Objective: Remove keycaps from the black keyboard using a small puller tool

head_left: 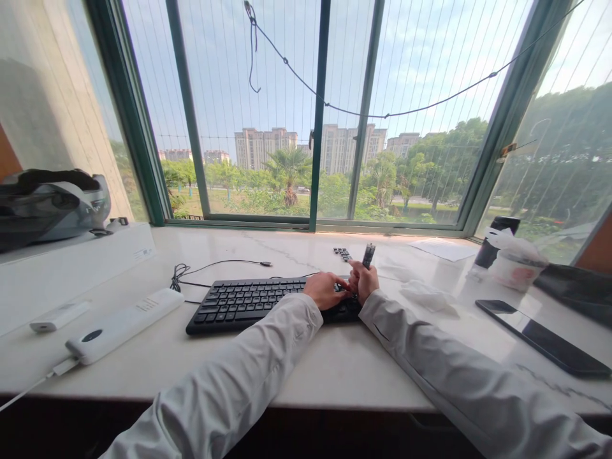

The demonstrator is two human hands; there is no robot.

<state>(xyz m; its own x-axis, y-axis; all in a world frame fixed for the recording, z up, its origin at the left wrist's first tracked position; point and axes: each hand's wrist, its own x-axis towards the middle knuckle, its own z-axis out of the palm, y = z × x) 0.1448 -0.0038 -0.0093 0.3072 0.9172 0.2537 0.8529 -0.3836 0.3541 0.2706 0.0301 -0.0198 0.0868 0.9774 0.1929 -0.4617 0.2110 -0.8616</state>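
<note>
A black keyboard [253, 299] lies on the white stone-look counter in front of me. Over its right part rests my left hand [327, 290], with its fingers bent together near the keys; what they hold, if anything, is hidden. My right hand [363, 282] is closed around a slim dark-handled tool [368, 255], held upright with its top end sticking out above the fist. The tool's lower end is hidden at the keys, close to my left fingertips. Just behind my hands lie several loose black keycaps [342, 254].
A black cable [215, 262], a white power bank [127, 325] and a small white device [60, 315] lie left, beside a white box [76, 268] bearing a dark headset [52, 201]. Right are crumpled clear plastic [428, 296], a phone [540, 335], paper [442, 248] and a bagged cup [514, 264].
</note>
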